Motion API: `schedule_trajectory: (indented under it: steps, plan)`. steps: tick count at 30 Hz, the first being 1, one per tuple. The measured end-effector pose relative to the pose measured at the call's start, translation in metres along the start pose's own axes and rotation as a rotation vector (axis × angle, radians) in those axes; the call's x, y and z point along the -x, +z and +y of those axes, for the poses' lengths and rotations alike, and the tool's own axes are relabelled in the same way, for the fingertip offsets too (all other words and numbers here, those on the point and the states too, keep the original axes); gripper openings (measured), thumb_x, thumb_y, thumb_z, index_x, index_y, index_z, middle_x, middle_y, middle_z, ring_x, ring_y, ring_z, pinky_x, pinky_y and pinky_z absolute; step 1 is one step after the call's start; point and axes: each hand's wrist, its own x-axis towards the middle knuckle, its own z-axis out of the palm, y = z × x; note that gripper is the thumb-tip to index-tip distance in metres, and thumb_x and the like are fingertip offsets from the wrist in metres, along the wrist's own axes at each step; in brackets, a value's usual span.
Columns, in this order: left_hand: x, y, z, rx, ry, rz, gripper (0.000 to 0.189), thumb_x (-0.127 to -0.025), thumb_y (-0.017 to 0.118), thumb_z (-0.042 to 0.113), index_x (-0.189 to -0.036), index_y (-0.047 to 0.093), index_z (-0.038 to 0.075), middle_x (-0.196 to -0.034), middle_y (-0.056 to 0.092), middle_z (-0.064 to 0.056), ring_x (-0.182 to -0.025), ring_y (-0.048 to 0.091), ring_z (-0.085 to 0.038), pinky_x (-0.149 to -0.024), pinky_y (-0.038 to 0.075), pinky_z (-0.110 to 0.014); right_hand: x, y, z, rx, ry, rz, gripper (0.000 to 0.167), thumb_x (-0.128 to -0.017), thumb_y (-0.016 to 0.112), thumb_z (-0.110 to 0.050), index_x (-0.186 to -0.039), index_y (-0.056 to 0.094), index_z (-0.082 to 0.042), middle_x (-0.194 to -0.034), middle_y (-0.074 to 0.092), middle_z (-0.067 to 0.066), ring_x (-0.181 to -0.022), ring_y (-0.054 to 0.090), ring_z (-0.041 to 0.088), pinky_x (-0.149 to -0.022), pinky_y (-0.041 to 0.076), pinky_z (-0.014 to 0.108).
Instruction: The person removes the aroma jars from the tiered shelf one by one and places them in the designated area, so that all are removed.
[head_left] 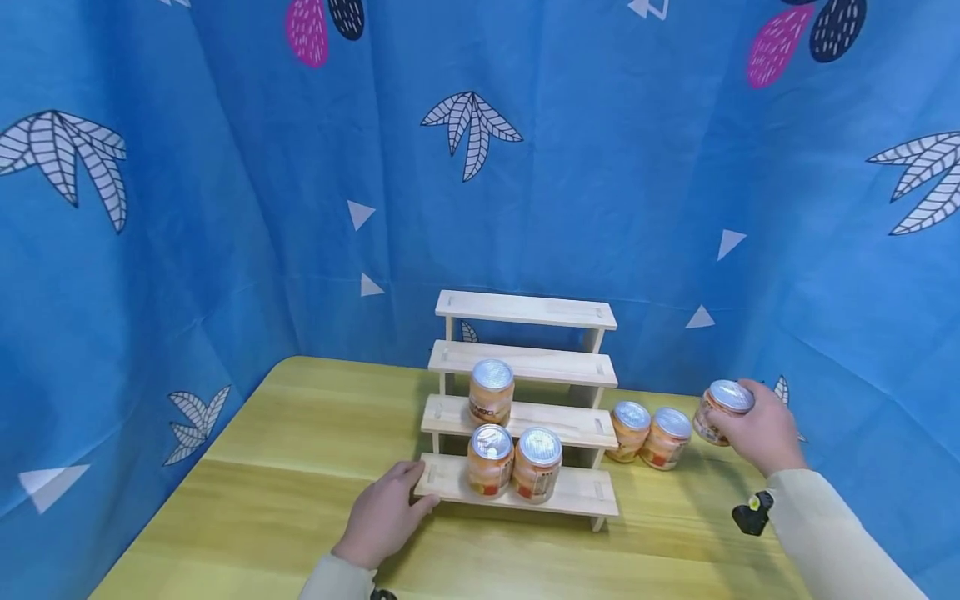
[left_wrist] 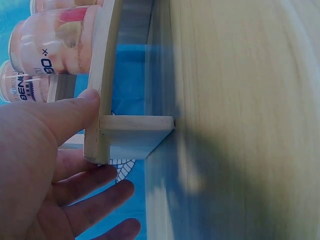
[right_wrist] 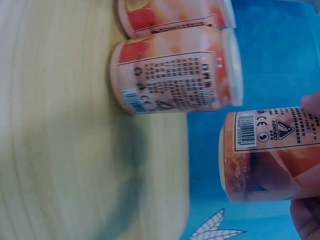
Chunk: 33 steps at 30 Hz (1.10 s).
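Note:
My right hand [head_left: 768,429] grips a small orange can [head_left: 722,410] with a silver lid by its sides. In the right wrist view this can [right_wrist: 265,165] is raised off the table, its barcode label showing. My left hand [head_left: 386,510] holds the left end of the lowest step of a wooden tiered stand [head_left: 577,492], thumb over the board and the other fingers spread beyond its end. Two similar cans [head_left: 537,467] stand side by side on that lowest step. Another can [head_left: 491,392] is on the second step, left of its middle.
Two more cans [head_left: 666,442] stand close together on the wooden table [head_left: 300,467], just right of the stand. The upper two steps [head_left: 525,308] hold no cans. A blue patterned curtain [head_left: 600,167] hangs behind and along both sides of the table.

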Motion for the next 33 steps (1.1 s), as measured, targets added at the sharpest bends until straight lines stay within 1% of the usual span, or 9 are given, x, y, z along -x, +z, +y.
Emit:
schedule_trajectory:
  steps: [4,6,12,18,25,29,33]
  plan:
    - [-0.001,-0.001,0.0,-0.002,0.004,-0.007,0.064,-0.091,0.074,0.041,-0.135,0.061,-0.003,-0.133,0.062,-0.018,-0.108,0.068,-0.035,-0.087,0.058,-0.049,0.004,0.007,0.007,0.004,0.02,-0.021,0.094,-0.092,0.071,-0.043,-0.15,0.026,0.015,-0.131,0.048,0.04,-0.109,0.055,0.053,-0.075,0.057,0.058]
    - [-0.001,-0.001,0.001,0.001,-0.002,-0.018,0.064,-0.091,0.074,0.041,-0.135,0.061,-0.003,-0.133,0.062,-0.018,-0.11,0.067,-0.035,-0.088,0.058,-0.05,0.007,0.01,0.011,0.007,0.023,-0.024,0.095,-0.091,0.073,-0.045,-0.149,0.027,0.015,-0.129,0.049,0.04,-0.107,0.057,0.052,-0.075,0.057,0.058]
    - [-0.001,0.0,0.001,0.004,-0.016,-0.036,0.063,-0.091,0.074,0.041,-0.136,0.061,-0.002,-0.135,0.061,-0.018,-0.113,0.066,-0.036,-0.089,0.057,-0.051,0.011,0.019,0.02,0.008,0.011,-0.023,0.085,-0.091,0.073,-0.045,-0.141,0.038,0.015,-0.121,0.055,0.035,-0.101,0.06,0.047,-0.072,0.056,0.053]
    - [-0.002,0.0,0.0,-0.006,-0.008,-0.021,0.063,-0.092,0.073,0.042,-0.136,0.061,-0.002,-0.134,0.062,-0.017,-0.111,0.066,-0.035,-0.088,0.057,-0.05,0.01,0.025,0.025,-0.003,0.02,-0.048,0.084,-0.091,0.075,-0.038,-0.142,0.036,0.016,-0.123,0.055,0.036,-0.104,0.059,0.049,-0.076,0.056,0.057]
    - [-0.001,-0.001,0.0,0.009,-0.001,-0.01,0.063,-0.091,0.074,0.04,-0.135,0.061,-0.003,-0.133,0.062,-0.018,-0.109,0.067,-0.035,-0.087,0.058,-0.05,0.012,0.033,0.033,0.001,0.056,-0.081,0.095,-0.089,0.076,-0.037,-0.15,0.024,0.016,-0.131,0.048,0.04,-0.111,0.055,0.053,-0.082,0.053,0.061]
    - [-0.001,-0.001,0.001,0.008,0.0,-0.008,0.062,-0.091,0.074,0.04,-0.134,0.061,-0.003,-0.133,0.062,-0.018,-0.109,0.067,-0.035,-0.087,0.058,-0.05,0.012,0.036,0.035,0.001,0.061,-0.082,0.092,-0.089,0.076,-0.035,-0.148,0.027,0.016,-0.129,0.049,0.039,-0.109,0.056,0.051,-0.08,0.055,0.059]
    - [-0.001,-0.002,0.001,0.003,-0.004,-0.01,0.062,-0.091,0.074,0.04,-0.135,0.061,-0.003,-0.133,0.062,-0.018,-0.11,0.067,-0.035,-0.087,0.057,-0.051,0.013,0.039,0.038,0.009,0.069,-0.088,0.091,-0.089,0.076,-0.037,-0.146,0.029,0.016,-0.127,0.05,0.038,-0.108,0.057,0.051,-0.079,0.055,0.058]
